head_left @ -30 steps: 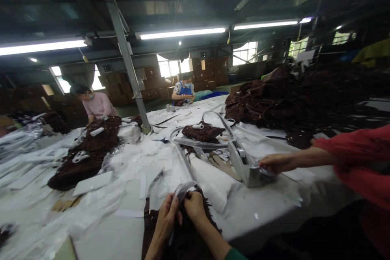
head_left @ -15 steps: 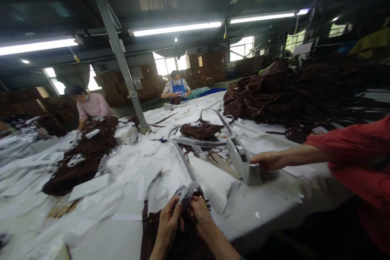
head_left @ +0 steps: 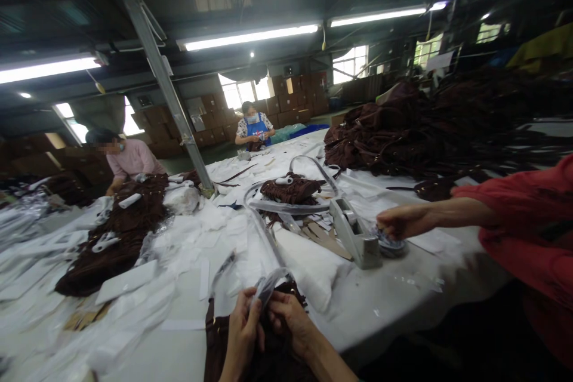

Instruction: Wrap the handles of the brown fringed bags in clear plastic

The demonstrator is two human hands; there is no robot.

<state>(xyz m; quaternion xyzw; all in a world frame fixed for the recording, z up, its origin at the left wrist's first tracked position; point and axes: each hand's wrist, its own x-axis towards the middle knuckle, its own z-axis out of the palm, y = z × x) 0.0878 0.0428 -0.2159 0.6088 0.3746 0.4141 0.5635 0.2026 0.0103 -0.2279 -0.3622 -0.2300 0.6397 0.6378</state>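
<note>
At the bottom centre my left hand [head_left: 244, 325] and my right hand [head_left: 289, 319] are both closed on a crinkled clear plastic piece [head_left: 267, 283]. They hold it together just above a dark brown fringed garment [head_left: 219, 340] lying at the near table edge. The fingers of both hands pinch the plastic from either side. My forearms run off the bottom of the view.
A grey tape dispenser [head_left: 356, 236] stands to the right, where a co-worker's hand [head_left: 400, 222] in a red sleeve reaches beside it. A big pile of brown garments [head_left: 403, 131] fills the far right. White paper sheets [head_left: 134, 280], more brown garments [head_left: 116, 233] and two other workers lie beyond.
My hands have kept hold of the plastic and shifted slightly down and left in view as the camera tilted. The co-worker's hand drew back from the dispenser to its right side.
</note>
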